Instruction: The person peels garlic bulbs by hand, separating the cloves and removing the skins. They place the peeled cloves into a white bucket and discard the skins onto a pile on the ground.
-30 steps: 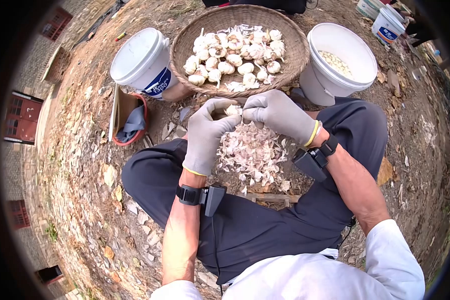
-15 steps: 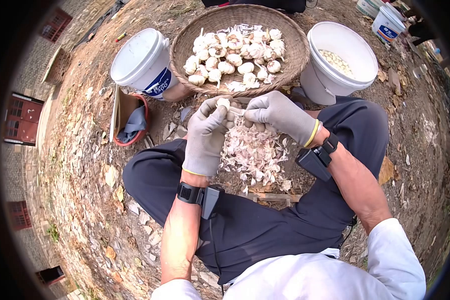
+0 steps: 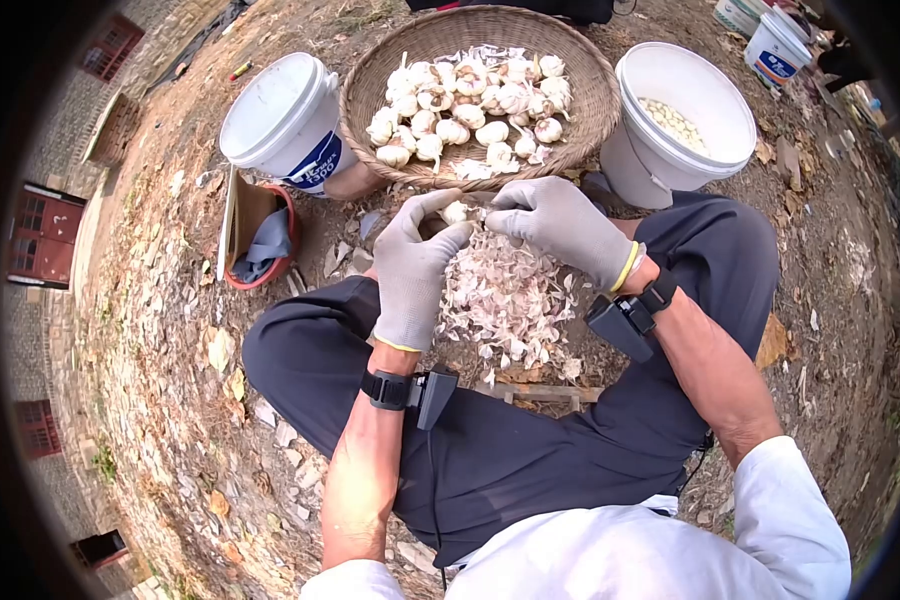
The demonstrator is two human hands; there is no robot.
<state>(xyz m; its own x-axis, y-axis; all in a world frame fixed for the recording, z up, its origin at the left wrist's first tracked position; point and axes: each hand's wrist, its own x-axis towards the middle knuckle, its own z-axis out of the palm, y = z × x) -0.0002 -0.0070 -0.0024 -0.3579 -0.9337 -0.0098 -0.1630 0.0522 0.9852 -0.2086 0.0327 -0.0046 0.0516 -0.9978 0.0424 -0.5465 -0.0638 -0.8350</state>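
Left hand [image 3: 415, 268] and right hand [image 3: 562, 225] wear grey gloves [image 3: 402, 305], black wristbands [image 3: 384, 389].

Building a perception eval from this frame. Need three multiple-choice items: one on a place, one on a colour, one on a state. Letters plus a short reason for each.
1. The peeled cloves lie in:
A) the lidded bucket
B) the open white bucket right of the woven basket
C) the red bowl

2. The gloves on the left hand and right hand are:
A) blue
B) orange
C) grey

3. The garlic piece is:
A) pinched between both hands
B) lying in the basket
C) resting on the pile of skins

Answers:
1 B: pale cloves show at the bottom of the lidless bucket.
2 C: both gloves are grey, with a yellow cuff edge.
3 A: each grip closes on it, held above the skins.
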